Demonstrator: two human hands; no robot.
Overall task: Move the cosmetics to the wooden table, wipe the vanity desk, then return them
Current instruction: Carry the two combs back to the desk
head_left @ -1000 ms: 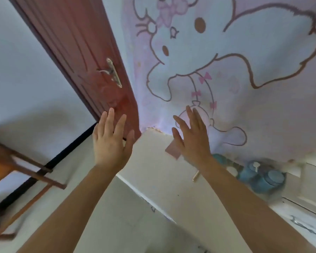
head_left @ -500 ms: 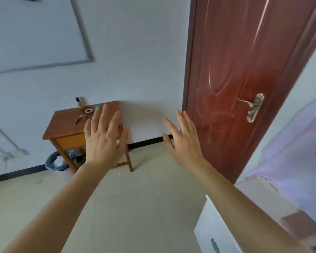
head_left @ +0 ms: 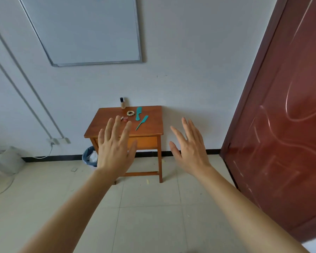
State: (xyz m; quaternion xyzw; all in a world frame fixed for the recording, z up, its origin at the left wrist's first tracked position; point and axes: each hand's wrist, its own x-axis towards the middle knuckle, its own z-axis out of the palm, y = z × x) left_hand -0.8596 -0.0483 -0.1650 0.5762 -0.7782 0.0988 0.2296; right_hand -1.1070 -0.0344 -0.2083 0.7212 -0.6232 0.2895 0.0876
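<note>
The wooden table (head_left: 153,123) stands against the wall at 12 o'clock from the person, and the cosmetics lie on the far half of its top, well apart from both hands. The left hand (head_left: 115,148) and right hand (head_left: 190,147) are raised in front of it with fingers straight and spread, holding nothing. The foundation bottle (head_left: 122,103) stands upright at the table's 12 o'clock edge. It looks like glass, so probably the heaviest and most breakable piece, best taken round its body rather than the dark cap. The wide teal comb (head_left: 138,113) lies flat with its long axis running roughly 12 to 6 and its handle toward 6. It is likely light, stiff plastic, and the handle is the natural hold. Just beside it at 5 o'clock, the tail comb (head_left: 142,122) runs from 1 to 7, its thin tail pointing to 7. Lying so low, it may need sliding to the edge or a pinch at the toothed end. The beaded ring (head_left: 130,113) lies flat and should lift easily with two fingers. The small red piece (head_left: 125,119) is too small to identify.
</note>
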